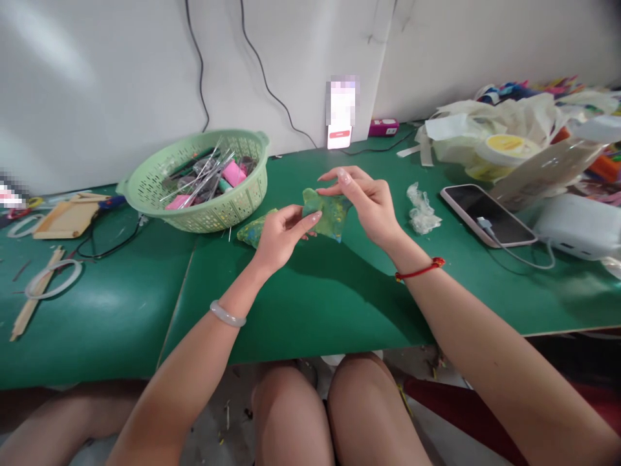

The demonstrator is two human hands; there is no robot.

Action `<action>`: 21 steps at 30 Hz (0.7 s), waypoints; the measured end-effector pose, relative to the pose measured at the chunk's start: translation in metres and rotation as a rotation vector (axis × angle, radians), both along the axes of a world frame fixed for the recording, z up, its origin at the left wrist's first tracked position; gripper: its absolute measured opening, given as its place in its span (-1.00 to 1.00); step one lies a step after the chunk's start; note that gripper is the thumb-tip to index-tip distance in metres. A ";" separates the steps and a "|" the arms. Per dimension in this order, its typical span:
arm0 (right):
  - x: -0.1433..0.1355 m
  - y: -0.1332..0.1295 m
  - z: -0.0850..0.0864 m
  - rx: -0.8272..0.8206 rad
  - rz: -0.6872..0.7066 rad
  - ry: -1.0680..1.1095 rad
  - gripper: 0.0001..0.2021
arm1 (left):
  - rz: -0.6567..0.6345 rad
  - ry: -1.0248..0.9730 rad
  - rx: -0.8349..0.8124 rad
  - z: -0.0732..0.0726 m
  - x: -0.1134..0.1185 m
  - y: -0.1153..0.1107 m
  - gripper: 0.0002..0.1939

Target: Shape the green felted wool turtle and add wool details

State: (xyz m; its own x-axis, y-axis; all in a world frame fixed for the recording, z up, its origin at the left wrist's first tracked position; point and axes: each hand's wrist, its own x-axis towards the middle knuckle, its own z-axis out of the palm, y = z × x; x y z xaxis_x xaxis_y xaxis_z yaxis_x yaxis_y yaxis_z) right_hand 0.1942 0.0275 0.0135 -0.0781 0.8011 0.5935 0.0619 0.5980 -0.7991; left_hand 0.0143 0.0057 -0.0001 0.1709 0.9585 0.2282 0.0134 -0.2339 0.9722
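Note:
A thin, soft green piece (330,217) with yellow and blue specks is stretched between my hands above the table. My left hand (280,238) pinches its left side, thumb on top and fingers beneath. On the upper right, my right hand (372,206) grips its edge between thumb and fingers. A second green lump (250,233) with blue and yellow specks lies on the table, partly hidden behind my left hand. I cannot make out what material the two green pieces are.
A green basket (213,217) of metal rods and pink pieces stands at the back left. A lit phone (339,133) leans on the wall. Crumpled clear plastic (422,210), a cabled phone (490,213) and a white box (579,223) lie right. A white ring (53,278) lies left.

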 end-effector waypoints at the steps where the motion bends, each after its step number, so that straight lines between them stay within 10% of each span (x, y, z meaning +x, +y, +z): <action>1: 0.000 -0.001 0.001 -0.024 0.010 0.006 -0.49 | 0.005 0.002 -0.007 0.000 0.000 0.000 -0.40; 21: -0.002 0.001 -0.001 -0.359 0.179 0.208 -0.45 | 0.062 -0.055 -0.025 0.002 -0.005 0.003 -0.46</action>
